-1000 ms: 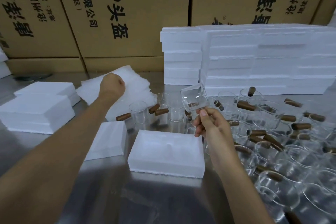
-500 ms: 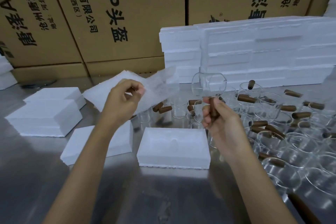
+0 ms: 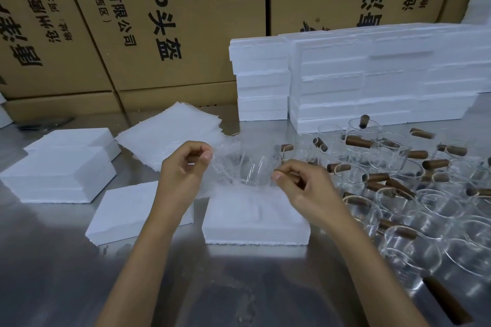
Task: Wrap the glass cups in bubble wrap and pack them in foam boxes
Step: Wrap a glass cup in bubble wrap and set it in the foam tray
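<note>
Since 0.5 s ago both hands lowered, closed in above open foam box [image 3: 255,216]. Left hand [image 3: 183,170] pinches bubble wrap sheet [image 3: 228,159]; right hand [image 3: 300,186] grips glass cup [image 3: 255,171] by brown handle, cup against sheet, just above box. Bubble wrap stack [image 3: 170,133] behind-left of box, loose cups [image 3: 398,188] right of box.

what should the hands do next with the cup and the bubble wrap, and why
Probably fold the bubble wrap sheet around the glass cup. The left hand pinches the sheet's edge beside the cup, and the right hand holds the cup by its brown handle, above the open foam box. The sheet seems to cover only one side, so wrapping comes before packing.
</note>
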Tool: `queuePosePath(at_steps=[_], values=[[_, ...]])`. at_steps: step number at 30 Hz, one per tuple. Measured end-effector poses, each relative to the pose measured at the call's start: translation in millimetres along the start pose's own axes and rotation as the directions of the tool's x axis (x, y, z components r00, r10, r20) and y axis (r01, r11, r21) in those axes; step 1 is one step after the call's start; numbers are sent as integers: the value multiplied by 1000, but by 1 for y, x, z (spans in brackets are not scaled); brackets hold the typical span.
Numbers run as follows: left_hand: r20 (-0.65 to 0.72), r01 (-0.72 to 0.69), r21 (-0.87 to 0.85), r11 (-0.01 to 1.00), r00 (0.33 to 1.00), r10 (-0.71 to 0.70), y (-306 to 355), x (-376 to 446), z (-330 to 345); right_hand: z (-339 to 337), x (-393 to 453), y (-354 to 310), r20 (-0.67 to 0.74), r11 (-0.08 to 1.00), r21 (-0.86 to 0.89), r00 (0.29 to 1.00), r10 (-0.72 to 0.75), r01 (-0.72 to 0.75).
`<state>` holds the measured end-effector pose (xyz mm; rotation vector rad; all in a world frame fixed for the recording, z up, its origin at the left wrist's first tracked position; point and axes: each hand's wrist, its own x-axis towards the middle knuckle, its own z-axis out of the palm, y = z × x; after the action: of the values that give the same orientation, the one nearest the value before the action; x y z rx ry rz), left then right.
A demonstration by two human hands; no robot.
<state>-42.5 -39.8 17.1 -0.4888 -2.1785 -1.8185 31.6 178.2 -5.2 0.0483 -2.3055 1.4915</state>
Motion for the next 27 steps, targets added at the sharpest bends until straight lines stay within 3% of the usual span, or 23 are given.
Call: queuePosePath(at_steps=[3, 8, 11, 13, 16, 19, 23, 27], values=[[-7, 22, -1, 1000, 1000, -22, 2, -2, 2, 0, -1, 2, -4, 995, -93, 1000, -21, 20], [274, 11, 6, 1000, 962, -12, 14, -10, 5, 7, -1, 4, -63, 982, -184, 998, 16, -28], [386, -34, 23, 999, 922, 22, 22, -15, 9, 8, 2, -2, -88, 963, 164, 970, 229, -212], [442, -88, 38, 995, 895, 63, 25, -19, 14, 8, 3, -7, 8, 829, 462, 936, 352, -315], [486, -151, 56, 987, 868, 105, 28, -24, 20, 6, 2, -9, 179, 633, 706, 945, 275, -318], [505, -177, 55, 983, 854, 126, 30, -28, 27, 8, -4, -11, 343, 510, 789, 934, 100, -344], [521, -169, 3, 986, 842, 142, 33, -32, 33, 10, -7, -13, 380, 352, 855, 922, 77, -381], [571, -95, -127, 987, 807, 151, 39, -38, 37, 9, -7, -8, 359, 341, 861, 926, 118, -378]])
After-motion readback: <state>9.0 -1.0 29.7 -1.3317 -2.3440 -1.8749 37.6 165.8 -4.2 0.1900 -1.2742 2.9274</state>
